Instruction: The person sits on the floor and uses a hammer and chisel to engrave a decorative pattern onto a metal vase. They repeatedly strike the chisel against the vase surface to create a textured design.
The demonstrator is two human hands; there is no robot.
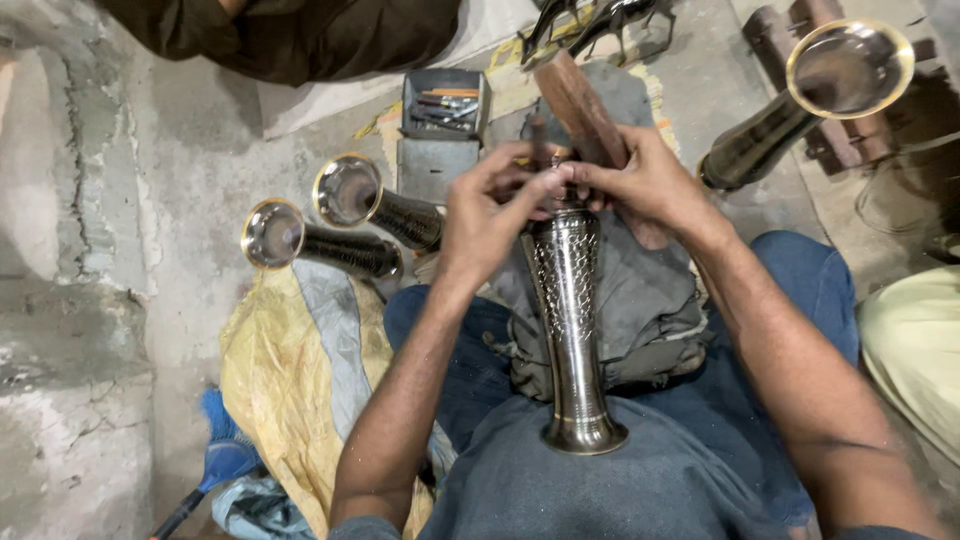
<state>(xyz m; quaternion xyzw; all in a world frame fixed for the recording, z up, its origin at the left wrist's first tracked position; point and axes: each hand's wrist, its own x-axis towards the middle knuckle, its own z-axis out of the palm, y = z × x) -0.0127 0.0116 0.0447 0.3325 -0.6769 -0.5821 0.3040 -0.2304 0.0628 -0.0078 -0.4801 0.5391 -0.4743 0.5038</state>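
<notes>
Silver vase (566, 300), dotted lattice pattern; yellow sheet (275, 390); blue jeans (810, 290).

A tall, slender metal vase (566, 310) with a polished silver-grey body and a band of fine engraved scale-like patterning lies lengthwise along the person's lap, its flared open end pointing back toward the body, well below both hands. Its far end sits directly under the fingertips of the left hand (490, 215) and the right hand (640, 185), which meet over it. The patterned band (densest just below the hands) gives way to smooth, shiny metal nearer the flared end. A small dark tool (556, 160), barely visible, is pinched between the fingertips against the vase's far end.
</notes>
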